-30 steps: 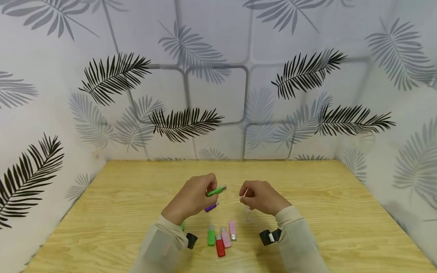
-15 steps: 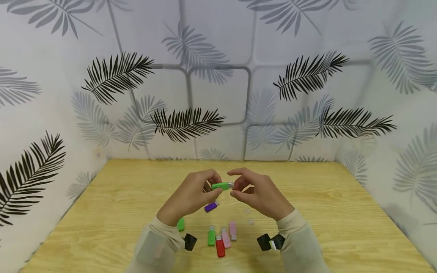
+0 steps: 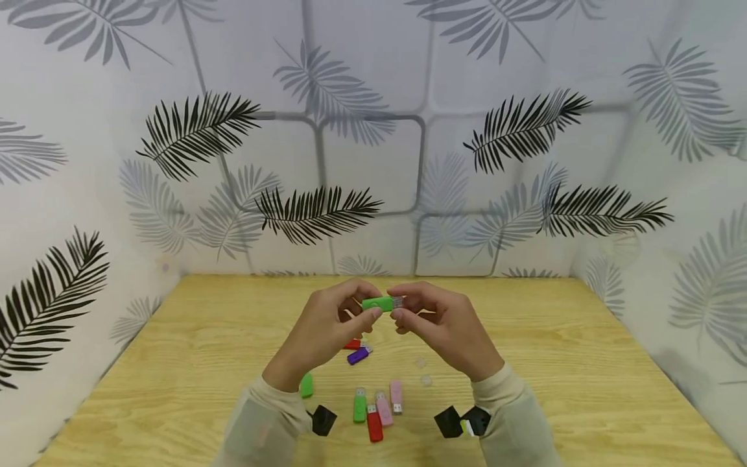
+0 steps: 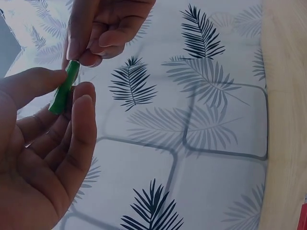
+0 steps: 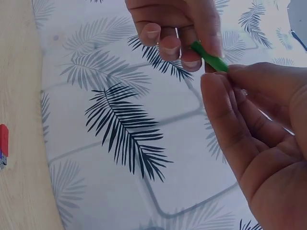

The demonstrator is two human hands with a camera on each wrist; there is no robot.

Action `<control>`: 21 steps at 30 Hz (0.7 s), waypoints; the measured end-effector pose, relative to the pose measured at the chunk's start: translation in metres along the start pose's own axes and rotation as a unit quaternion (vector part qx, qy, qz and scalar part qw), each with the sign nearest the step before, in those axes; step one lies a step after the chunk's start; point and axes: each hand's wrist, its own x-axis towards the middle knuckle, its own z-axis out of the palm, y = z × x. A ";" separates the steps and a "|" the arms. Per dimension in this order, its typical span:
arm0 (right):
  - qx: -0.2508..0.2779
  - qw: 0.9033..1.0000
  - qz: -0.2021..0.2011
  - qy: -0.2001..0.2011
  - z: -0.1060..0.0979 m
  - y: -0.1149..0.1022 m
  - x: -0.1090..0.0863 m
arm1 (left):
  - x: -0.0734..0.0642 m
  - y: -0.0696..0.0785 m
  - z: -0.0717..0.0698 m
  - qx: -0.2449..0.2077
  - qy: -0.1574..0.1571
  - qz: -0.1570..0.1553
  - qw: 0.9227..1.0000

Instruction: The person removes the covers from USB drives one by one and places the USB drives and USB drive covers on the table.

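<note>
Above the table, my left hand (image 3: 321,327) pinches a green USB flash drive (image 3: 378,304) between thumb and fingers, its metal plug pointing right. My right hand (image 3: 446,324) has thumb and index finger pinched on the plug end, which those fingertips partly cover. From the left wrist, the green body (image 4: 64,88) shows tilted between both hands. The right wrist view has the drive (image 5: 211,58) running from the left fingers down to the right thumb. Below the hands lie a purple flash drive (image 3: 358,355) and a red one (image 3: 352,344), partly hidden by the left hand.
Nearer the front of the wooden table (image 3: 583,389) lie a green flash drive (image 3: 359,407), a red one (image 3: 375,425) and two pink ones (image 3: 396,395). Another green drive (image 3: 306,385) sits beside the left wrist. Two small clear pieces (image 3: 426,380) lie right of centre. A leaf-patterned curtain (image 3: 373,162) hangs behind.
The right hand has moved left and up to the green flash drive and now pinches its plug end. The left hand has raised the drive and turned it level.
</note>
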 end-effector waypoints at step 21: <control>-0.004 0.998 -0.019 0.062 0.012 -0.002 0.002 | -0.002 0.004 0.003 -0.026 0.031 0.003 0.999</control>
